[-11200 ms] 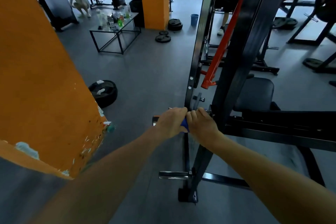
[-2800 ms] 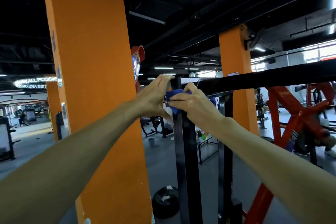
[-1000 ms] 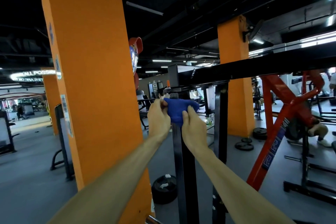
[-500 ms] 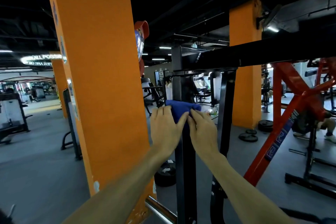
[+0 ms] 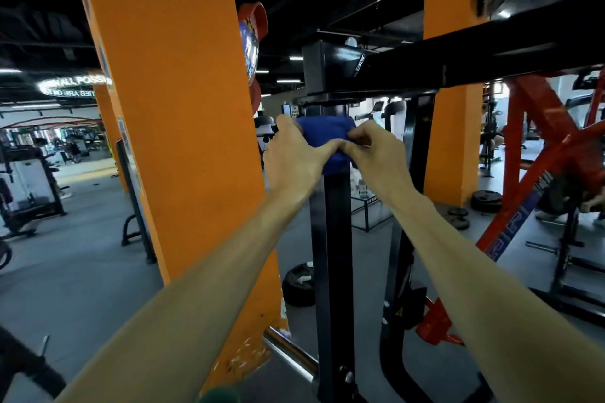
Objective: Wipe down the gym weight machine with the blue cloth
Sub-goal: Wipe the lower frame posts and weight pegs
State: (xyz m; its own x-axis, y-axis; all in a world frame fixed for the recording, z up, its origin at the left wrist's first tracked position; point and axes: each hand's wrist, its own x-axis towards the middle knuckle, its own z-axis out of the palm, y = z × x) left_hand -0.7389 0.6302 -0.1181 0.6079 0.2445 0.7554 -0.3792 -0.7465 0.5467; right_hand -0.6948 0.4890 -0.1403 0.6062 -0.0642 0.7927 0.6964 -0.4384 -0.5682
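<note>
The blue cloth [image 5: 324, 134] is wrapped around the black upright post [image 5: 330, 239] of the weight machine, just below its top crossbeam [image 5: 458, 56]. My left hand [image 5: 294, 157] grips the cloth from the left side of the post. My right hand [image 5: 376, 157] grips it from the right, fingers curled into the fabric. The two hands meet at the front of the post. Most of the cloth is hidden under my fingers.
A wide orange pillar [image 5: 176, 141] stands close on the left of the post. A chrome bar [image 5: 291, 353] juts out low beside it. A red machine frame [image 5: 540, 180] is at the right. Weight plates [image 5: 298, 285] lie on the grey floor behind.
Both hands have slid the cloth slightly up the post toward the crossbeam over the last half second. The view has shifted closer to the post.
</note>
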